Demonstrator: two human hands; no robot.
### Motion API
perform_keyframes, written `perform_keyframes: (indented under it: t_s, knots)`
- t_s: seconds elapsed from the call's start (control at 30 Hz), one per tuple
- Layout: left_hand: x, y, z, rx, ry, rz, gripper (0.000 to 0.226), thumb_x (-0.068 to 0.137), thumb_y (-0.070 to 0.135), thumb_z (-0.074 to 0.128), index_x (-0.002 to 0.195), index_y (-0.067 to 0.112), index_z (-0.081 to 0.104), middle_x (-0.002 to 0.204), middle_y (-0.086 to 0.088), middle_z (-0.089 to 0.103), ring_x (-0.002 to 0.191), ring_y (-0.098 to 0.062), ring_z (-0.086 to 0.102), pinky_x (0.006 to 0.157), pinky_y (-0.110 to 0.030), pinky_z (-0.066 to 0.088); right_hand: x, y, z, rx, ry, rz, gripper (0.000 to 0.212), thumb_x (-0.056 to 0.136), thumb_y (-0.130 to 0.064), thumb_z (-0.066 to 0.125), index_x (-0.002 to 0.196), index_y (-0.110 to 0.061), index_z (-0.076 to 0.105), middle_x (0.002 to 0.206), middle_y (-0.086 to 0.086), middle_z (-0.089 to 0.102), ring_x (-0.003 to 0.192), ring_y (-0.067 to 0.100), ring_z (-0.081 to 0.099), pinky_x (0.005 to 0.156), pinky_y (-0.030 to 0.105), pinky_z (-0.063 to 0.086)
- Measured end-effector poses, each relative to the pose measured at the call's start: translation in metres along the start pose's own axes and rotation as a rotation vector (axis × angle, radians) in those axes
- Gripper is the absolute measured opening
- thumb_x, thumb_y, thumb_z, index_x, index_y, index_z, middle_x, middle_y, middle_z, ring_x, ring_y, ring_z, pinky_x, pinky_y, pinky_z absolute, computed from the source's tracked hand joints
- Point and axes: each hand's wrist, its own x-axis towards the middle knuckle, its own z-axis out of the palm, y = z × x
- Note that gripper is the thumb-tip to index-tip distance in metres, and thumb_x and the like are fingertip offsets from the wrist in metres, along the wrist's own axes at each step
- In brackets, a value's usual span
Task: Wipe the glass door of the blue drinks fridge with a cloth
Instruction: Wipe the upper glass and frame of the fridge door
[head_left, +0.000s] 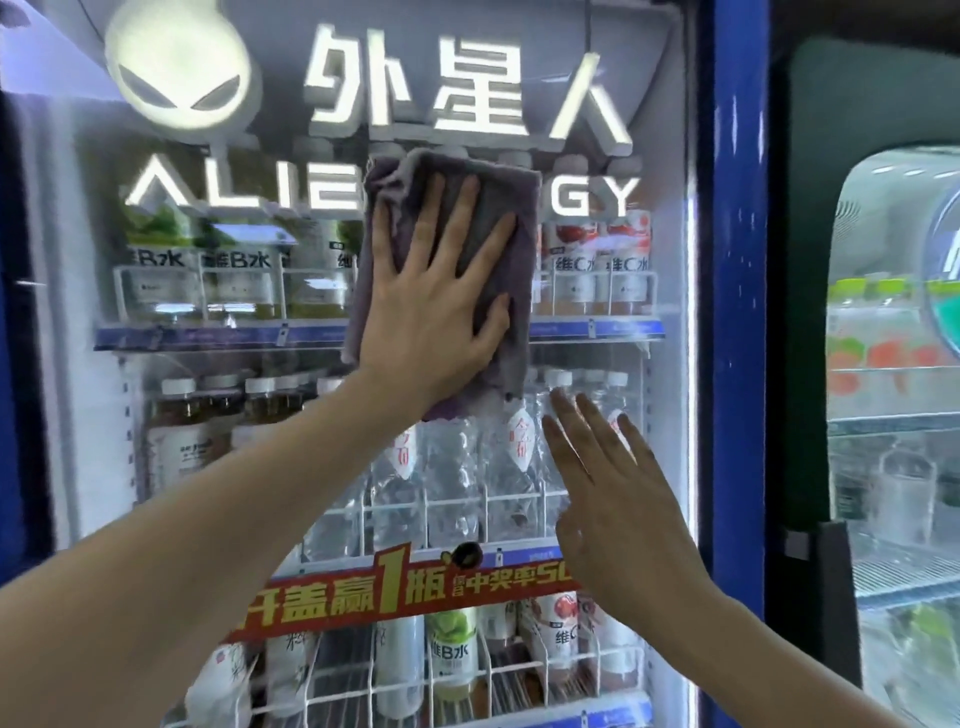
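While the left hand (436, 306) presses the purple cloth (447, 270) flat on the upper glass door (234, 405) with fingers spread, the right hand (613, 493) rests open lower down. Wiping is under way; next, the cloth probably needs to slide across the unwiped glass.

Single head-worn view, facing straight on and close to the glass door (597, 338) of the fridge (737, 260). Wide-angled, cutting off the door's lower edge. Neighbouring fridge (893, 364) caught along the right edge.
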Motion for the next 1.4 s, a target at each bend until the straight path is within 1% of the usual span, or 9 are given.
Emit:
perform_keyframes:
  t_s: [0.17, 0.37, 0.6, 0.73, 0.87, 0.93, 1.13, 1.27, 1.4]
  knots:
    - [-0.029, 0.020, 0.002, -0.049, 0.000, -0.072, 0.069, 0.105, 0.055, 0.028, 0.167, 0.028, 0.015, 0.176, -0.010, 0.004, 0.162, -0.033, 0.002, 0.126, -0.066, 0.000, -0.001, 0.001, 0.000, 0.024, -0.024, 0.004, 0.090, 0.077, -0.011, 0.068, 0.159, -0.005, 0.033, 0.172, 0.012, 0.015, 0.159, 0.030, 0.015, 0.123, 0.051, 0.017]
    - [-0.098, 0.043, 0.015, -0.013, -0.071, 0.053, 0.069, 0.106, 0.052, 0.036, 0.167, 0.027, 0.017, 0.175, -0.011, 0.006, 0.162, -0.035, 0.005, 0.125, -0.067, 0.001, 0.000, 0.005, -0.003, 0.007, -0.021, -0.028, 0.089, 0.078, -0.015, 0.070, 0.159, -0.003, 0.034, 0.170, 0.013, 0.021, 0.158, 0.032, 0.019, 0.125, 0.052, 0.018]
    - [-0.031, 0.042, 0.009, 0.002, -0.044, 0.087, 0.071, 0.103, 0.052, 0.031, 0.167, 0.028, 0.015, 0.175, -0.011, 0.007, 0.161, -0.035, 0.005, 0.126, -0.067, -0.001, 0.001, 0.019, -0.009, 0.021, -0.029, -0.062, 0.093, 0.076, -0.014, 0.075, 0.159, -0.004, 0.033, 0.169, 0.012, 0.024, 0.157, 0.031, 0.021, 0.124, 0.055, 0.027]
    - [-0.001, 0.056, 0.009, -0.039, -0.017, 0.017, 0.070, 0.103, 0.051, 0.032, 0.167, 0.026, 0.017, 0.175, -0.012, 0.009, 0.161, -0.036, 0.007, 0.126, -0.067, -0.002, -0.008, 0.038, -0.008, 0.028, 0.015, 0.009, 0.088, 0.077, -0.009, 0.071, 0.158, -0.003, 0.036, 0.170, 0.013, 0.022, 0.158, 0.029, 0.019, 0.127, 0.050, 0.021]
    - [-0.013, 0.071, 0.014, -0.076, 0.010, -0.058, 0.069, 0.104, 0.049, 0.032, 0.167, 0.026, 0.018, 0.175, -0.011, 0.006, 0.161, -0.035, 0.005, 0.126, -0.067, -0.002, -0.020, 0.068, -0.009, 0.081, 0.061, 0.136, 0.083, 0.077, -0.001, 0.072, 0.155, -0.002, 0.041, 0.169, 0.015, 0.025, 0.156, 0.034, 0.025, 0.122, 0.058, 0.031]
    - [-0.031, 0.083, 0.018, -0.086, 0.001, -0.058, 0.068, 0.105, 0.049, 0.032, 0.167, 0.026, 0.017, 0.175, -0.011, 0.005, 0.161, -0.036, 0.004, 0.125, -0.067, -0.002, -0.022, 0.085, -0.009, 0.049, 0.076, 0.157, 0.082, 0.080, -0.001, 0.069, 0.156, -0.001, 0.038, 0.170, 0.016, 0.020, 0.157, 0.035, 0.021, 0.123, 0.057, 0.029]
    - [-0.081, 0.106, 0.029, -0.062, -0.071, 0.104, 0.070, 0.103, 0.049, 0.036, 0.167, 0.025, 0.020, 0.175, -0.012, 0.010, 0.160, -0.037, 0.011, 0.125, -0.068, -0.001, -0.024, 0.134, 0.003, -0.096, 0.093, 0.229, 0.079, 0.091, -0.009, 0.058, 0.161, 0.002, 0.022, 0.173, 0.016, 0.005, 0.160, 0.030, 0.004, 0.128, 0.051, 0.018]
    - [-0.044, 0.098, 0.026, -0.031, -0.056, 0.162, 0.072, 0.103, 0.052, 0.031, 0.168, 0.026, 0.015, 0.175, -0.011, 0.005, 0.161, -0.035, 0.006, 0.125, -0.065, -0.006, -0.029, 0.156, 0.019, -0.145, 0.071, 0.161, 0.071, 0.100, -0.020, 0.038, 0.163, 0.001, 0.011, 0.173, 0.014, -0.001, 0.161, 0.028, 0.000, 0.129, 0.049, 0.017]
    - [0.012, 0.104, 0.022, -0.061, -0.013, 0.060, 0.071, 0.103, 0.052, 0.028, 0.167, 0.025, 0.016, 0.175, -0.011, 0.008, 0.161, -0.034, 0.006, 0.124, -0.064, -0.006, -0.028, 0.162, 0.029, -0.145, 0.089, 0.151, 0.073, 0.098, -0.025, 0.033, 0.163, -0.001, 0.009, 0.174, 0.013, -0.002, 0.161, 0.028, 0.000, 0.129, 0.050, 0.014]
